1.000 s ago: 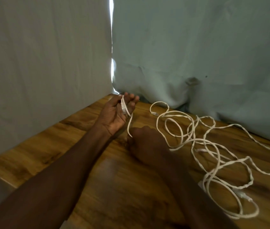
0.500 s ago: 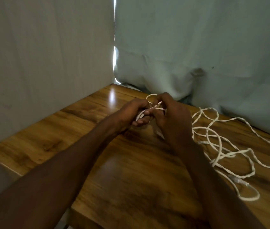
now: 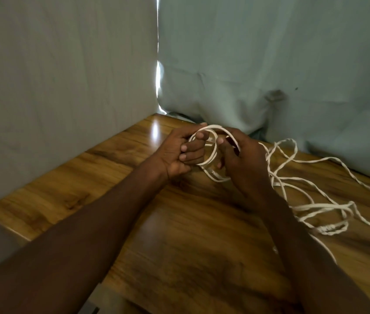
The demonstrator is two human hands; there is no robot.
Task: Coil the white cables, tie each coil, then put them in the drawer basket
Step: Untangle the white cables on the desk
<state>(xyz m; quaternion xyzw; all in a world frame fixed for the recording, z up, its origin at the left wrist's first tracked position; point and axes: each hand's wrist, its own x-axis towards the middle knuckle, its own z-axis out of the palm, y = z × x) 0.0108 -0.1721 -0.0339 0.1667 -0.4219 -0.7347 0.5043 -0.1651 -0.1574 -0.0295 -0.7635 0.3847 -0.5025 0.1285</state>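
Note:
A long white cable (image 3: 320, 207) lies in loose tangled loops on the wooden table (image 3: 179, 241), right of my hands. Its near end forms a small coil (image 3: 213, 155) held up between both hands near the table's far corner. My left hand (image 3: 179, 152) has its fingers curled through the coil and grips it. My right hand (image 3: 243, 164) pinches the cable at the coil's top right, with the strand running over its back toward the tangle. No drawer basket is in view.
Pale cloth sheets (image 3: 270, 64) hang behind and to the left of the table, meeting at a bright gap in the corner. The table's left edge (image 3: 5, 225) runs diagonally, with grey floor beyond it.
One second ago my left hand lay open on the table with the cable end across it. Both hands have since come together and lifted, and a small loop now wraps around my left fingers.

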